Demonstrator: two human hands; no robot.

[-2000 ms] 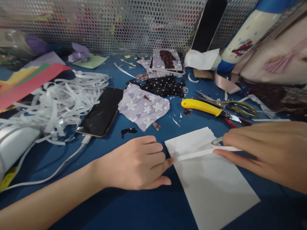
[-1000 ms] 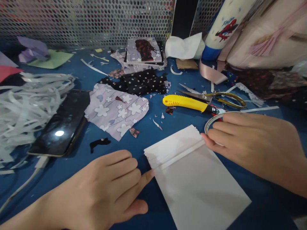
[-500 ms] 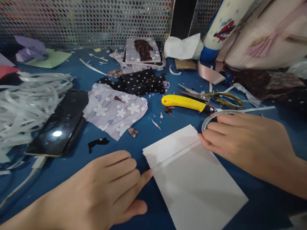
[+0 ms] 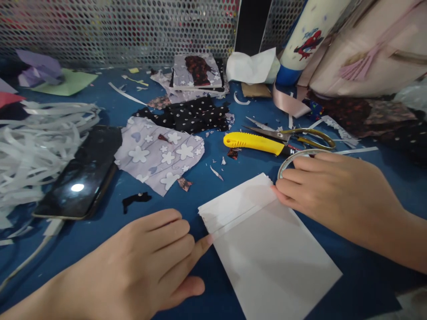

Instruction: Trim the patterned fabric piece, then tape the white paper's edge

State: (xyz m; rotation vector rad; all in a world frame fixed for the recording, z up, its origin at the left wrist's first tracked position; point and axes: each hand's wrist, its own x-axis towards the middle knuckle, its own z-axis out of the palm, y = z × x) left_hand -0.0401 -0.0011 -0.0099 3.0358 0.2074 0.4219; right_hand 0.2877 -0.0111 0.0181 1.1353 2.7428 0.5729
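A white folded paper piece (image 4: 267,258) lies at a tilt on the blue tabletop. Across it, near its upper end, runs a narrow strip of tape (image 4: 240,218). My left hand (image 4: 147,262) has its fingers curled, with one fingertip pressing the strip's left end at the paper's edge. The thumb stands apart from that finger. At the paper's upper right edge, my right hand (image 4: 333,191) is closed around a tape roll (image 4: 287,163), whose rim shows above the fingers. Beyond the roll lie a yellow cutter knife (image 4: 255,142) and scissors (image 4: 300,135).
To the left lie a phone (image 4: 83,173) with a cable and a heap of white strips (image 4: 36,146). Flowered fabric (image 4: 160,151), dotted black fabric (image 4: 193,113) and a small stack (image 4: 196,71) sit behind. A white bottle (image 4: 307,44) and pink bag (image 4: 373,53) stand at back right.
The view has shifted very slightly, and my right hand with the tape roll appears a little farther left. My left fingertip stays at the strip's end.
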